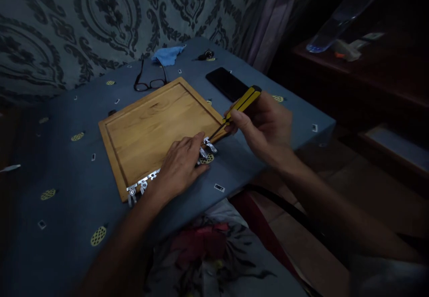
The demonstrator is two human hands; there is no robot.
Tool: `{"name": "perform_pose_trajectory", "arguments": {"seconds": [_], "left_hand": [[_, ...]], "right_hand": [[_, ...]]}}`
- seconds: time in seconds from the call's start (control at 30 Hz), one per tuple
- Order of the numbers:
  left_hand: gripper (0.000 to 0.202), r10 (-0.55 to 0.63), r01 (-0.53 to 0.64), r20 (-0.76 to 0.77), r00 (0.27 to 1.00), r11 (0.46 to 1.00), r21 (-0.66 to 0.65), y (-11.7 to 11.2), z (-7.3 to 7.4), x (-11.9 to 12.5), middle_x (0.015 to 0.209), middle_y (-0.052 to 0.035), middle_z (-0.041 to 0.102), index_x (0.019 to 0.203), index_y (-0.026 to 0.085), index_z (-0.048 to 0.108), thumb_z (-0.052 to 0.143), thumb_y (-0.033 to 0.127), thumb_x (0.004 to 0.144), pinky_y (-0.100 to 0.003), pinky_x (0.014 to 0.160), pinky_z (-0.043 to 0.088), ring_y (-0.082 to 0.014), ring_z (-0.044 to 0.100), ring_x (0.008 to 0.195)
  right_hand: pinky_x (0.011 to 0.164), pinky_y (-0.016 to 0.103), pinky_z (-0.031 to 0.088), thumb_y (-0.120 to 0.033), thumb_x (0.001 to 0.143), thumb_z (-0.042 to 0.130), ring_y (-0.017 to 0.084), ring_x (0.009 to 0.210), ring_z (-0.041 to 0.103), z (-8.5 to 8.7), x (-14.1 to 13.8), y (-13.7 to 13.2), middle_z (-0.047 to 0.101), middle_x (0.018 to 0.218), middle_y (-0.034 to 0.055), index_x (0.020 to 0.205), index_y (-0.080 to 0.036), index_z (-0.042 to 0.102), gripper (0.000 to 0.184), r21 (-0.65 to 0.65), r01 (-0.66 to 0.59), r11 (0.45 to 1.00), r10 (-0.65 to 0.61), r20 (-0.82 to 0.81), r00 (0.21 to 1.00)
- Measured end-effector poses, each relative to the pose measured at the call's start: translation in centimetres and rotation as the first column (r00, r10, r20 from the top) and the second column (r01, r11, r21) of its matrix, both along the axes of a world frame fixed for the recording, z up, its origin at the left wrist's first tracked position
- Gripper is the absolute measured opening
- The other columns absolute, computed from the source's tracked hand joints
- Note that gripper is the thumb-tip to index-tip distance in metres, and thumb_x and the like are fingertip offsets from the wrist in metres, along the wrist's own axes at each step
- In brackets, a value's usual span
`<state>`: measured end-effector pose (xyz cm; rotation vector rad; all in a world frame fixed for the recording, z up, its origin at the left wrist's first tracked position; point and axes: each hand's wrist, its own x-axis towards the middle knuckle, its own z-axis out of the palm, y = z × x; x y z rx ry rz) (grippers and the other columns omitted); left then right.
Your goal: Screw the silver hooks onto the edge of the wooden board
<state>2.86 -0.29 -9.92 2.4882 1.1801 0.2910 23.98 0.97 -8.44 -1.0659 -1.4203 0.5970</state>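
Observation:
A wooden board (157,123) with a raised rim lies on the table. Along its near edge runs a metal hook rail (143,183) with several hinged hooks hanging past the board. My left hand (182,161) is over the middle of this rail and hides part of it; its fingers are on the board side and its thumb on the near side, holding the rail against the wood. My right hand (264,125) grips a screwdriver (246,100) by its yellow and black handle. The thin shaft slants down left, its tip at the rail's right end.
A black phone (226,82) lies beyond the board's right corner. Eyeglasses (150,82), a blue cloth (168,56) and keys (206,55) are at the back of the blue tablecloth (67,167). A dark shelf (362,69) with a clear plastic object stands at right.

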Motion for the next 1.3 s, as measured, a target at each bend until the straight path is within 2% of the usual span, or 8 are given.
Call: {"name": "perform_pose_trajectory", "arguments": {"seconds": [0.27,0.47,0.63,0.87,1.03,1.3], "left_hand": [[0.069,0.001,-0.001,0.0,1.0,1.0,0.007,0.0,-0.1,0.0,0.141,-0.0149,0.067,0.151,0.018,0.036,0.075,0.024,0.094,-0.05,0.113,0.048,-0.0315,0.062,0.133],[0.068,-0.009,0.009,0.007,1.0,1.0,0.01,-0.1,-0.1,-0.1,0.142,-0.0154,0.067,0.15,0.016,0.037,0.074,0.023,0.094,-0.05,0.112,0.049,-0.0311,0.062,0.132],[0.068,-0.006,0.006,0.014,1.0,1.0,0.007,-0.1,-0.1,0.0,0.141,-0.0141,0.067,0.151,0.018,0.036,0.074,0.022,0.094,-0.049,0.112,0.049,-0.0306,0.063,0.132],[0.068,-0.011,0.011,0.003,1.0,1.0,0.016,-0.1,-0.1,0.0,0.142,-0.016,0.067,0.151,0.014,0.038,0.075,0.023,0.094,-0.047,0.109,0.05,-0.0302,0.063,0.13],[0.068,-0.004,0.003,0.01,1.0,0.999,0.032,-0.1,-0.3,0.0,0.142,-0.0147,0.067,0.15,0.017,0.039,0.076,0.023,0.093,-0.046,0.109,0.05,-0.0307,0.063,0.131],[0.066,-0.016,0.016,0.017,1.0,0.999,0.034,-0.1,-0.5,-0.1,0.143,-0.0158,0.066,0.15,0.018,0.037,0.073,0.024,0.095,-0.049,0.11,0.049,-0.0311,0.062,0.132]], "right_hand": [[0.052,0.031,0.057,-0.079,0.081,0.072,0.015,0.057,0.066,-0.7,-0.4,0.4,0.063,0.068,-0.0047,0.078,-0.026,0.056,0.055,-0.035,0.011,0.999,-0.009,0.035,0.999],[0.051,0.033,0.057,-0.076,0.083,0.073,0.015,0.056,0.065,-1.1,-0.4,0.6,0.062,0.071,-0.0037,0.079,-0.027,0.058,0.052,-0.024,0.001,1.0,0.0,0.039,0.999],[0.052,0.033,0.056,-0.079,0.077,0.077,0.017,0.059,0.064,-1.0,-0.5,0.6,0.058,0.067,-0.0044,0.077,-0.027,0.056,0.056,-0.064,0.009,0.998,-0.008,0.001,1.0],[0.051,0.032,0.056,-0.075,0.084,0.072,0.015,0.057,0.065,-1.0,-0.5,0.7,0.059,0.069,-0.0042,0.079,-0.027,0.055,0.052,-0.023,-0.002,1.0,0.003,0.052,0.999],[0.052,0.032,0.056,-0.08,0.082,0.071,0.015,0.058,0.065,-1.0,-0.4,0.6,0.062,0.07,-0.0037,0.077,-0.027,0.055,0.056,-0.033,0.023,0.999,-0.02,0.085,0.996],[0.054,0.034,0.055,-0.078,0.078,0.076,0.017,0.059,0.065,-0.8,-0.5,0.5,0.064,0.068,-0.0035,0.076,-0.027,0.057,0.055,-0.05,0.042,0.998,-0.037,0.086,0.996]]}}
